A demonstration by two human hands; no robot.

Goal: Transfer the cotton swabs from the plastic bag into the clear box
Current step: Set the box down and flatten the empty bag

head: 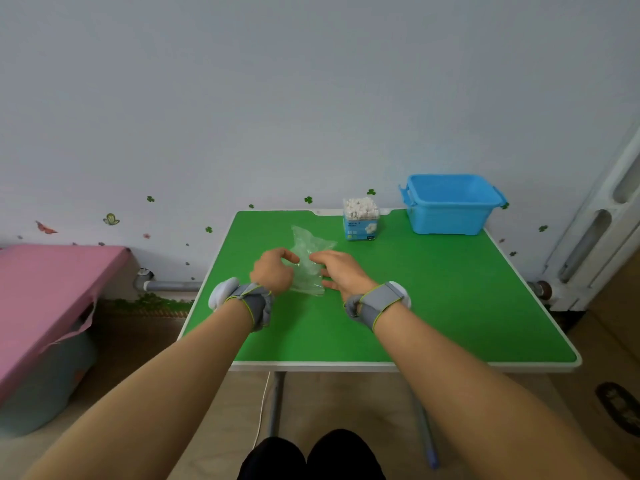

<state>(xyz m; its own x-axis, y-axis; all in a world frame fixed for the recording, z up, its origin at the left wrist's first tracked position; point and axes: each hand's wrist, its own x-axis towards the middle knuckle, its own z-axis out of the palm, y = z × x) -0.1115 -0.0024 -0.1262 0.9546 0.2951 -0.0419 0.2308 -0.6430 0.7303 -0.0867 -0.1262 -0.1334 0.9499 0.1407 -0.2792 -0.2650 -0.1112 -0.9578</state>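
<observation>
A crumpled clear plastic bag lies on the green table, between my two hands. My left hand curls at the bag's left side, thumb and fingers touching its edge. At the bag's right side my right hand rests with fingers spread, fingertips on the plastic. The clear box stands upright at the back of the table, open at the top and packed with white cotton swabs; a blue label covers its lower half. I cannot tell whether any swabs are inside the bag.
A blue plastic bin stands at the table's back right corner, next to the clear box. A pink-covered surface sits to the left of the table. The wall runs close behind.
</observation>
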